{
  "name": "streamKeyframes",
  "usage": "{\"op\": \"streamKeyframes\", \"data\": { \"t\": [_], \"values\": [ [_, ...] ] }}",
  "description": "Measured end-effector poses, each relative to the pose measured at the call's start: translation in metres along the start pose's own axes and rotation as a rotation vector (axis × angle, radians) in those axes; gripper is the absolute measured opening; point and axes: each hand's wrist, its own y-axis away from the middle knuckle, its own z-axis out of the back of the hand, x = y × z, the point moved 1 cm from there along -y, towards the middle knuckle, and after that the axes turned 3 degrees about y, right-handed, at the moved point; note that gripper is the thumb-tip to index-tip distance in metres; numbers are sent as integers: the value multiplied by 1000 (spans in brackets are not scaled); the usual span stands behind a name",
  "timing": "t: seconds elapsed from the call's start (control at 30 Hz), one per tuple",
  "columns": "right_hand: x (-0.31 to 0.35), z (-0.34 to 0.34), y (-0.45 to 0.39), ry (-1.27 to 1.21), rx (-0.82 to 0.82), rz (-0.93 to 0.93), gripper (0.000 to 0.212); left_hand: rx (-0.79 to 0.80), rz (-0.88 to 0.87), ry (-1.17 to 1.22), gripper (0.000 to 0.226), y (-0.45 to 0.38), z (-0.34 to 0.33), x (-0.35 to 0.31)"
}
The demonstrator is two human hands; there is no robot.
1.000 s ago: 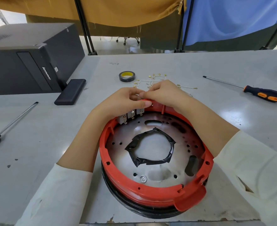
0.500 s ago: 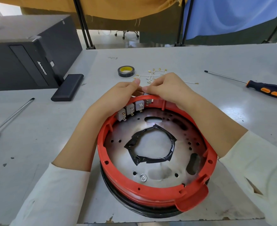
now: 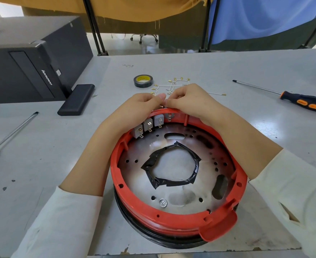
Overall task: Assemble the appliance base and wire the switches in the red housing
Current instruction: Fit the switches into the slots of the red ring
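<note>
black computer tower [image 3: 28, 58], tape roll [image 3: 143, 81], orange-handled screwdriver [image 3: 302, 101] on grey table [image 3: 228, 71].

We record a grey table [image 3: 218, 67], its surface scuffed and marked with dark spots and its near edge chipped. Directly on it: a black computer case [image 3: 28, 58] at far left, with a flat black device [image 3: 76, 99] just beside it; a long screwdriver [image 3: 10, 135] at the left edge; a roll of black tape [image 3: 143, 81] with a yellow core; a loose bundle of white wires [image 3: 174, 84] with brass terminals near the tape; an orange-and-black screwdriver [image 3: 291, 97] at right; and the red housing [image 3: 172, 220] on its black base ring [image 3: 134, 220], nearest us.
</note>
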Motion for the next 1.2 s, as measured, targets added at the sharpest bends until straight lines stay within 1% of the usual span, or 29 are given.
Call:
{"op": "streamKeyframes", "data": {
  "t": [0.17,0.37,0.43,0.57,0.7,0.83,1.2],
  "values": [
    [0,0,1,-3,0,17,17,-17,-5,-57,31,-3,-1,0],
    [0,0,1,27,-2,39,20,-5,-8,-35,29,-2,0,1],
    [1,-1,2,46,-12,29,20,0,-14,-48,32,-2,0,2],
    [1,-2,1,160,-47,19,27,21,-52,-57,35,0,0,2],
    [1,-3,0,130,-67,22,38,64,-83,-60,34,1,1,1],
    [0,-3,-1,158,-65,33,39,126,-74,10,28,2,2,2],
    [0,-4,-3,193,-75,34,41,79,-47,12,27,-1,2,3]
  ]
}}
